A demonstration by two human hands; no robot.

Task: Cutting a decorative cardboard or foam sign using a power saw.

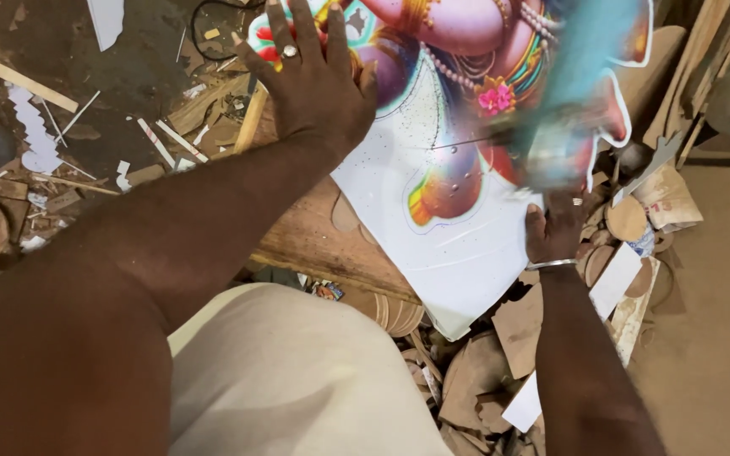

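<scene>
A white board (458,253) printed with a colourful pink, purple and orange figure lies tilted over a wooden plank (314,241). My left hand (310,80), a ring on one finger, presses flat with spread fingers on the board's upper left part. My right hand (555,228), with a metal bangle at the wrist, grips a blue-green power tool (572,93) that is blurred by motion. The tool sits against the board's right edge, along the figure's white cut outline.
Wood offcuts, strips and white scraps (35,135) litter the dark floor at left. Brown cardboard-like pieces and round wooden discs (627,219) pile up at lower right. My knee in light cloth (280,380) fills the bottom centre. A black cable (204,17) lies at the top.
</scene>
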